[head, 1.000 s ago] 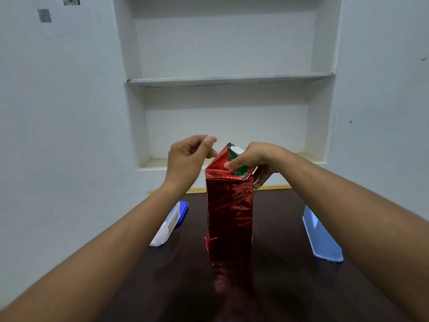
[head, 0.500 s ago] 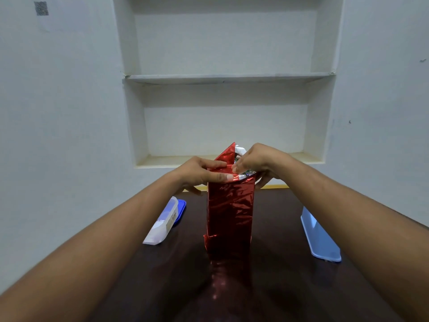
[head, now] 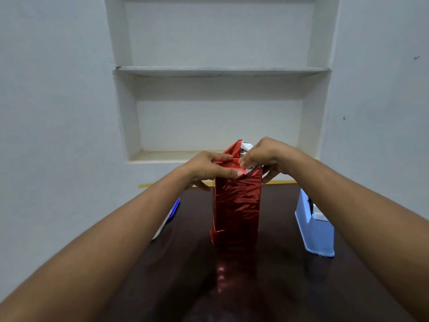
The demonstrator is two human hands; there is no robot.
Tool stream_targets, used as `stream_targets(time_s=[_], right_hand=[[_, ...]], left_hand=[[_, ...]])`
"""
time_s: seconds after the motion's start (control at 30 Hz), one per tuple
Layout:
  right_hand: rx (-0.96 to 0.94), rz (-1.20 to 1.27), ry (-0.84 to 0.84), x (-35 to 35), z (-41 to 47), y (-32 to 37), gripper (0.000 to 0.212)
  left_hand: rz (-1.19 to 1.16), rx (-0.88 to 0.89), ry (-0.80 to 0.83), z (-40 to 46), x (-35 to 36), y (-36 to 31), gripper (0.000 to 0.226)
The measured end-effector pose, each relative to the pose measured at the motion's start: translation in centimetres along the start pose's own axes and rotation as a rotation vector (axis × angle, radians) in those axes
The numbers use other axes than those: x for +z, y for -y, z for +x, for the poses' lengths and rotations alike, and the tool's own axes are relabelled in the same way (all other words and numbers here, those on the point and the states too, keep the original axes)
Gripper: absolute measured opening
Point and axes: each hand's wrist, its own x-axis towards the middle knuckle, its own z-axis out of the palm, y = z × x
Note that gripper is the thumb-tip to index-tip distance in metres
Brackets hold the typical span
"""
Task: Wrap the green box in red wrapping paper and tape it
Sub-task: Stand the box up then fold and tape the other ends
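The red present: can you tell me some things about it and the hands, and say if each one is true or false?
1. The present stands upright on the table. True.
2. Both hands pinch the paper at its top. True: left hand, right hand.
3. The top is neatly closed. False: a flap sticks up.
4. The light blue tape holder lies left of the present. False: it is right.

Soft, even, cool light fills the room. The glossy dark brown wooden desk [head: 274, 287] mirrors red glare. Wide-angle distortion stretches the frame's edges.
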Motion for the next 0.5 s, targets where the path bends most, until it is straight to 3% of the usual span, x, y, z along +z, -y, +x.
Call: stream_targets(time_s=[0.2, 0.5], right_hand=[[0.0, 0.014, -0.017, 0.1, 0.2, -0.4, 0.03], [-0.05, 0.062, -0.018, 0.0, -0.7, -0.9, 0.025]], left_hand=[[0.022, -0.014, -0.027, 0.0, -0.6, -1.1, 0.046], [0.074, 0.007, -0.034, 0.0, 0.3, -0.7, 0.061]])
